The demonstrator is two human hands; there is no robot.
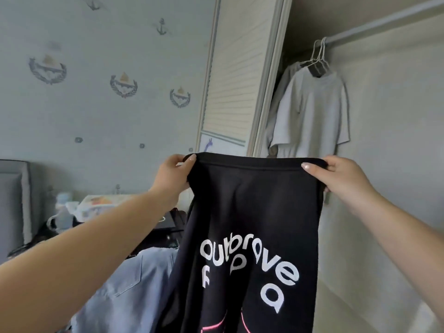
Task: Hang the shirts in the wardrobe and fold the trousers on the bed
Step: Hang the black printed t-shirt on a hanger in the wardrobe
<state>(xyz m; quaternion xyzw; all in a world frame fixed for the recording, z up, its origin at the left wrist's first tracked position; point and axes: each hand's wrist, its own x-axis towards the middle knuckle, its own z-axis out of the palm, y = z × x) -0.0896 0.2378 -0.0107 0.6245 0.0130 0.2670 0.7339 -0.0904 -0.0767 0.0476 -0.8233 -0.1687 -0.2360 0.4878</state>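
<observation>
I hold a black garment (252, 212) with white lettering and pink lines up in front of me, stretched by its top hem. My left hand (171, 175) pinches the hem's left corner and my right hand (336, 174) pinches the right corner. Behind it stands the open wardrobe with a rail (384, 25). A white T-shirt (312, 111) hangs there on a hanger (318, 61), with another pale garment behind it. A light blue denim garment (127, 289) lies below on the bed.
The slatted wardrobe door (237, 68) stands at the centre, beside a wall with anchor patterns. A grey headboard (14, 200) is at the far left. A cluttered bedside surface (96, 207) holds bottles and a box.
</observation>
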